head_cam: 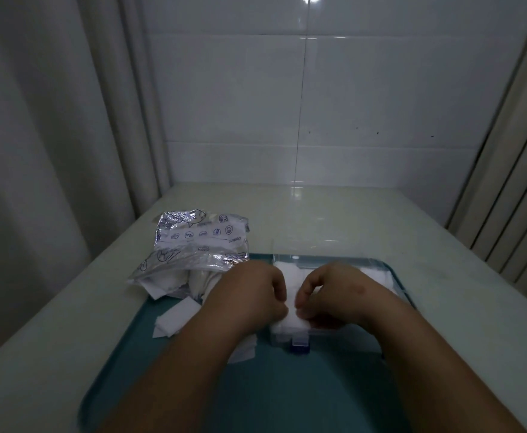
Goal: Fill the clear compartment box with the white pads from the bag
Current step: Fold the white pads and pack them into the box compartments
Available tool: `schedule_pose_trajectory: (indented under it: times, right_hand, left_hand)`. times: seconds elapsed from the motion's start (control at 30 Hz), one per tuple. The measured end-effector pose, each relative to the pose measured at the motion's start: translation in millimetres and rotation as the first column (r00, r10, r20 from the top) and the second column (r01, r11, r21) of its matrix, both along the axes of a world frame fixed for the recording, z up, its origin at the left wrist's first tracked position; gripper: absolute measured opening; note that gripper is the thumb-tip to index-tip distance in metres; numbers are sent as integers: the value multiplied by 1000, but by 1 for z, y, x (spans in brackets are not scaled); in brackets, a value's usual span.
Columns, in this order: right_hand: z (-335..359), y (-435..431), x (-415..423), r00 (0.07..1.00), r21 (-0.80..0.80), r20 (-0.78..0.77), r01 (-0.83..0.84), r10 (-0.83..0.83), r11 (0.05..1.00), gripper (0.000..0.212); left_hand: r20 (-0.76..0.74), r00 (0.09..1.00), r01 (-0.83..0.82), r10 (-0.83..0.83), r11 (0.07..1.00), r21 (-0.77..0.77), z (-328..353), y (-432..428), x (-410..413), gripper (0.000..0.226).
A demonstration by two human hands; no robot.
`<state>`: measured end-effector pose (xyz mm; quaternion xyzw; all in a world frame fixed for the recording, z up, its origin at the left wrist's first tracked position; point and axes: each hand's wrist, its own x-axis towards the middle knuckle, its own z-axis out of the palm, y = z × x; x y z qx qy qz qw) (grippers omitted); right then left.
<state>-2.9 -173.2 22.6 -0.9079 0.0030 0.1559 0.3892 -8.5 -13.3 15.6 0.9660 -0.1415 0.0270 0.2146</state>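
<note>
Left hand (253,295) and right hand (337,292), both curled, pinched a white pad (290,320), apparently seating it flat in the clear compartment box (343,340). The opened bag (199,242) lay just left, within easy reach.

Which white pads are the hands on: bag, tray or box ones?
The white pads in the clear plastic compartment box; left hand and right hand meet on them.

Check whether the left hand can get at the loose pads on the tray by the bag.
Probably yes. The loose pads lie in the open on the tray just left of the left hand, with nothing between them. That hand is at the box now, so it must leave that first.
</note>
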Motion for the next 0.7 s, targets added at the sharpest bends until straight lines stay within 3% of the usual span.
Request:
schedule_pose_trajectory:
  times: [0.27, 0.6, 0.7]
  right_hand:
    - [-5, 3, 3, 997, -143, 69, -21, 31, 990, 10]
    - [-6, -3, 8, 994, -88, 105, 22, -13, 996, 19]
    - [-10, -1, 11, 993, -159, 107, -24, 41, 987, 29]
  left_hand:
    - [-27, 1000, -7, 8, 999, 31, -5, 1, 3, 22]
    - [-31, 999, -45, 44, 999, -29, -13, -3, 10, 32]
    - [-46, 998, -40, 39, 999, -20, -13, -4, 11, 29]
